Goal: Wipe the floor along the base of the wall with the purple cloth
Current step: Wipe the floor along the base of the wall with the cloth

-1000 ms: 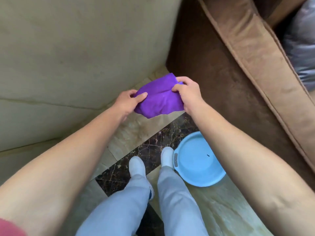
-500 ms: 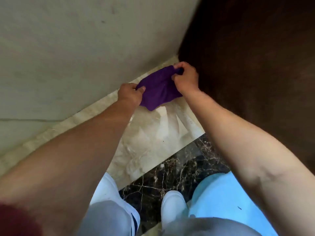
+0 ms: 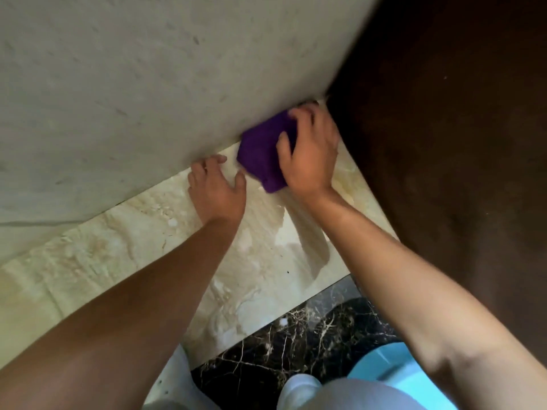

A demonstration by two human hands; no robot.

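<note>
The purple cloth (image 3: 262, 152) lies bunched on the beige marble floor (image 3: 148, 247), tight against the base of the grey wall (image 3: 148, 84) in the corner. My right hand (image 3: 310, 155) presses down on the cloth's right side with fingers spread over it. My left hand (image 3: 217, 187) rests flat on the floor just left of the cloth, fingers apart, fingertips at the wall's base; its thumb is near the cloth's edge.
A dark brown sofa side (image 3: 444, 143) walls off the right. A dark veined marble strip (image 3: 296, 344) runs below the beige tile. A light blue basin (image 3: 393, 371) sits at the lower right beside my white shoe (image 3: 299, 389). A wet streak (image 3: 310, 241) marks the tile.
Both hands have gone down from holding the cloth in the air to the floor. My left hand has let go of the cloth; my right hand now presses it into the corner.
</note>
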